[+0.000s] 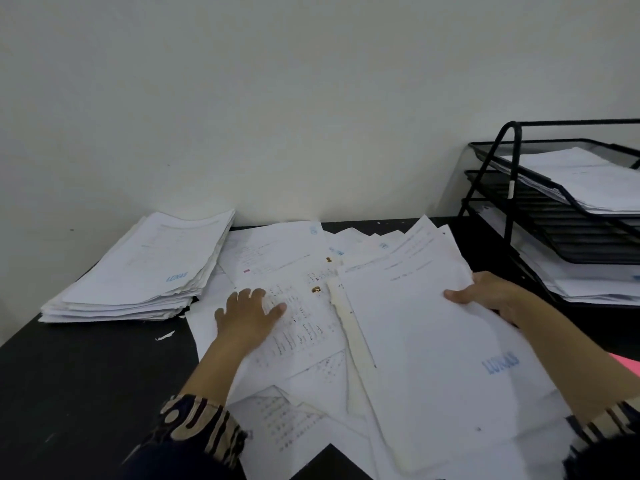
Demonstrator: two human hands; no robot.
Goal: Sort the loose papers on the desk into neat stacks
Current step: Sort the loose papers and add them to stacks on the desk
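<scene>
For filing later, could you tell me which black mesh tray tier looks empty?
The middle tier of the black mesh tray rack: bare mesh shows, while the tiers above and below hold white papers.

Bare left hand (247, 315), bare right hand (491, 295), dark sleeves — tan swirl-patterned cuffs

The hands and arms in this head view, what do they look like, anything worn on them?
Both hands are bare: no gloves, rings or watch show on the left hand or the right hand. Each forearm is uncovered down to a pushed-up sleeve near the bottom of the frame. The left sleeve and right sleeve share a dark navy fabric with a beige swirling pattern.
</scene>
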